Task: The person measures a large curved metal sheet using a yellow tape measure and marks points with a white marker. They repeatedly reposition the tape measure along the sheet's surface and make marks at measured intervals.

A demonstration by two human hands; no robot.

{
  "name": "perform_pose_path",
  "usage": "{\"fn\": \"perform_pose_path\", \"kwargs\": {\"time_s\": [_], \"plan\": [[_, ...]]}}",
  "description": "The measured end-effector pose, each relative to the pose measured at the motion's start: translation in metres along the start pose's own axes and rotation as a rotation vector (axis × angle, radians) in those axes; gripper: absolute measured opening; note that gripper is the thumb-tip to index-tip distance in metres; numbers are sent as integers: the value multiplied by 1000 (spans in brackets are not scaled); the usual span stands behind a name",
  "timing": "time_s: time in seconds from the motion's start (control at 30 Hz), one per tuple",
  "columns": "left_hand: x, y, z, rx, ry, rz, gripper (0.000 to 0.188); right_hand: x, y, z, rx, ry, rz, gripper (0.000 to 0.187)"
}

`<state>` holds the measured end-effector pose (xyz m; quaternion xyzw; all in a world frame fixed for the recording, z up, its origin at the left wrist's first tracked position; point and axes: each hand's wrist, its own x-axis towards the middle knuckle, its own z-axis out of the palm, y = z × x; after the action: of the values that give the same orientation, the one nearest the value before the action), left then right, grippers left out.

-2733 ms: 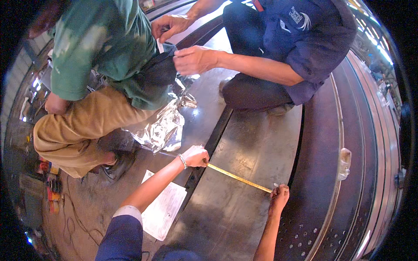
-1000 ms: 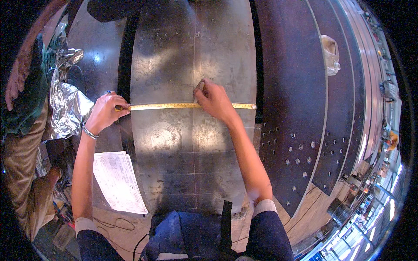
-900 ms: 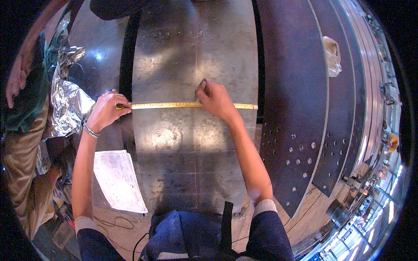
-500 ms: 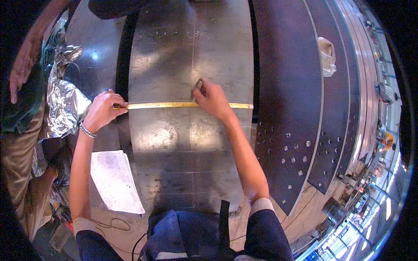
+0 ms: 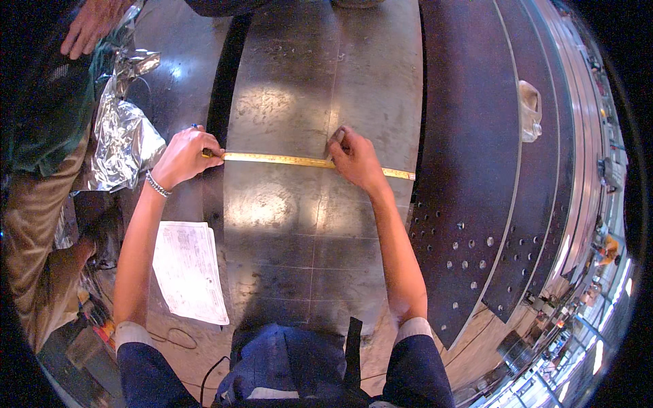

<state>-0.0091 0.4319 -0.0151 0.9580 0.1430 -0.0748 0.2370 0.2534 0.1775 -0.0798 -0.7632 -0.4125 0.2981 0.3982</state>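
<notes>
A yellow tape measure (image 5: 279, 159) is stretched across a grey metal plate (image 5: 272, 234) from its left edge to its right. At the left edge, my left hand (image 5: 185, 158) is closed on the tape measure; a small blue tip shows above its fingers. My right hand (image 5: 357, 162) rests over the tape, right of the plate's middle, its thumb and fingers pinched. Whatever sits in that pinch is small and dark, too unclear to name. Thin straight lines cross the plate nearer to me.
Printed paper sheets (image 5: 189, 272) lie to the left, below crumpled silver foil (image 5: 122, 146). Another person's hand (image 5: 92, 30) and trousers are at far left. On the right are dark plates with holes (image 5: 469, 170) and a translucent plastic jug (image 5: 529, 112).
The whole view has shifted, so the plate and tape appear farther right. Both my hands stay at the tape. The other person's hand has risen.
</notes>
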Motion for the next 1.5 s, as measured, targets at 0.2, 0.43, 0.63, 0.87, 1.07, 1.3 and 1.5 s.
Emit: {"fn": "perform_pose_path", "kwargs": {"time_s": [0.2,0.43,0.63,0.87,1.07,1.3,1.5], "plan": [[0,-3,1,23,-48,-59,16,1,-9,-1,-26,4,21,21],[-3,-5,4,33,13,3,16,0,-8,-3,19,-17,27,19],[-4,-7,5,14,8,-7,16,1,-10,-3,-5,-42,53,17],[-4,-7,5,22,0,-24,17,2,-7,5,-75,46,-93,13],[-4,-7,5,4,20,-14,16,2,-22,8,-166,49,-94,11],[-4,-8,6,17,1,-50,15,0,-39,14,-409,326,-316,10],[-2,-6,4,9,-9,-58,14,7,-13,-1,65,290,86,16]]}}
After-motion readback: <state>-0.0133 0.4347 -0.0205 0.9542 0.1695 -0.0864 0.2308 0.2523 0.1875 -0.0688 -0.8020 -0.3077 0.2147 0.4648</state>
